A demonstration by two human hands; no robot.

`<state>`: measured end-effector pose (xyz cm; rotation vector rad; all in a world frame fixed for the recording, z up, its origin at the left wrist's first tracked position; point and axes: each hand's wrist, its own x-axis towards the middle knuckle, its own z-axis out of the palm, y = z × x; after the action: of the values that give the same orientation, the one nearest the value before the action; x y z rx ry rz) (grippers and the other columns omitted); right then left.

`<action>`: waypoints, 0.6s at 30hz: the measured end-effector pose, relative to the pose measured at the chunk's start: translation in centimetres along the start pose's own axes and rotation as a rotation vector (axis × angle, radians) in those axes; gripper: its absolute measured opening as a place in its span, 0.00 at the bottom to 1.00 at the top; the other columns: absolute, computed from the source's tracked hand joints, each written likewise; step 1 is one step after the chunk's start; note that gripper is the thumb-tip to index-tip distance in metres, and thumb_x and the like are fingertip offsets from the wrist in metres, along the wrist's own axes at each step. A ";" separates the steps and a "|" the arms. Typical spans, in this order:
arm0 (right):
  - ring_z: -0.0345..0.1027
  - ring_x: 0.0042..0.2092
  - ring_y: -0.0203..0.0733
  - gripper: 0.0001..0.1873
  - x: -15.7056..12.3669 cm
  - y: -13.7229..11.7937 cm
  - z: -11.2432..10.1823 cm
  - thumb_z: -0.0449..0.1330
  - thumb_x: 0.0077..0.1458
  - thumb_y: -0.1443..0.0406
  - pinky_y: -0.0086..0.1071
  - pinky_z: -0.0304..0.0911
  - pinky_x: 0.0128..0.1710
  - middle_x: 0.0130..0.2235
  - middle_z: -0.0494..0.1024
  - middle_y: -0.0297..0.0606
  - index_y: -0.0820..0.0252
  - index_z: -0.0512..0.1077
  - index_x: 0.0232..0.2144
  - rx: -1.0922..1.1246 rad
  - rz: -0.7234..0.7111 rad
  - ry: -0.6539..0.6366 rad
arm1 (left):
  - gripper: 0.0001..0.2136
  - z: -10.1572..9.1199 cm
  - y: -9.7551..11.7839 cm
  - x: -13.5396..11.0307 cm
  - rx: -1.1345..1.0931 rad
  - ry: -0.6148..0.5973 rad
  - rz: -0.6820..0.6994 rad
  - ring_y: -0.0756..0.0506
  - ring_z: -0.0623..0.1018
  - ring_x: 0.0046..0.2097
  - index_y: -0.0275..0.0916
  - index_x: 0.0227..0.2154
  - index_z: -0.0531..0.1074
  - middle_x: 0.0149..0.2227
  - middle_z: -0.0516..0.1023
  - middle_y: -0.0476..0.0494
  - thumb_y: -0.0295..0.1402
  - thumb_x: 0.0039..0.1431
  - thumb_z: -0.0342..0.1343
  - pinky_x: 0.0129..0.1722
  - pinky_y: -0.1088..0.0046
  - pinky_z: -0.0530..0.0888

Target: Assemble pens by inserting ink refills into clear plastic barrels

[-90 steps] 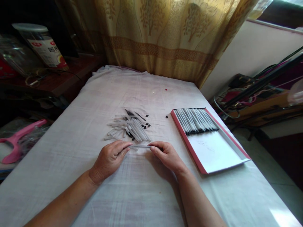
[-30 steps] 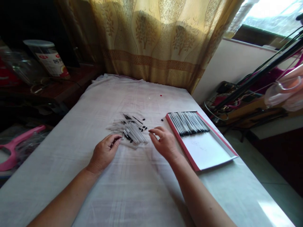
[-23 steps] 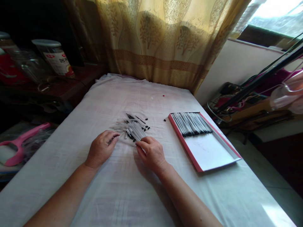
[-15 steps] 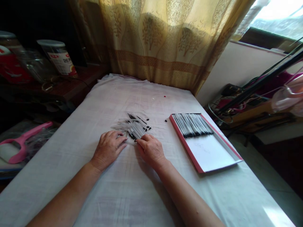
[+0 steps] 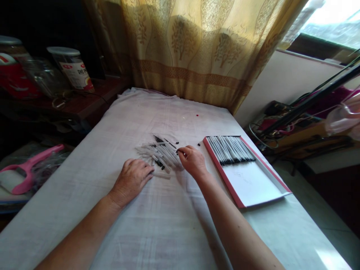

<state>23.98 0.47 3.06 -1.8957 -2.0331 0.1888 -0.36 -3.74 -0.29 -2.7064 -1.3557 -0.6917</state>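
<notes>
A loose pile of translucent white pen barrels [image 5: 165,154] lies mid-table, with thin black pieces [image 5: 159,139] at its far side and small black caps among it. My left hand [image 5: 133,180] rests on the cloth at the pile's near left edge, fingers loosely extended and holding nothing visible. At the pile's right side, my right hand [image 5: 193,162] pinches a small black cap [image 5: 177,150] between thumb and fingertips. To the right, a shallow pink-edged box [image 5: 225,183] holds a row of white pens [image 5: 229,149] with black ends towards me.
Two single black caps [image 5: 199,144] lie between pile and box or just behind the pile. A tiny red piece [image 5: 197,115] and a white one sit farther back. Jars [image 5: 74,71] stand on a dark cabinet at left; a patterned curtain [image 5: 191,45] hangs behind the table.
My right hand has moved right and away from me, from the pile's near edge to the caps at its right side. The near barrels now lie uncovered. My left hand has barely shifted.
</notes>
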 end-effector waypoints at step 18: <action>0.74 0.48 0.53 0.14 5.7 -1.2 0.1 0.55 0.58 0.69 0.37 0.65 0.43 0.47 0.80 0.52 0.61 0.77 0.44 -0.251 0.092 -0.256 | 0.16 -0.2 -0.1 0.0 -0.186 0.164 -0.313 0.46 0.81 0.34 0.43 0.43 0.71 0.37 0.82 0.47 0.46 0.68 0.43 0.33 0.74 0.74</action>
<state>22.61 6.05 4.26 -2.2197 -2.2244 0.2181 -0.51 -3.71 -0.11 -2.5179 -1.7712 -1.0871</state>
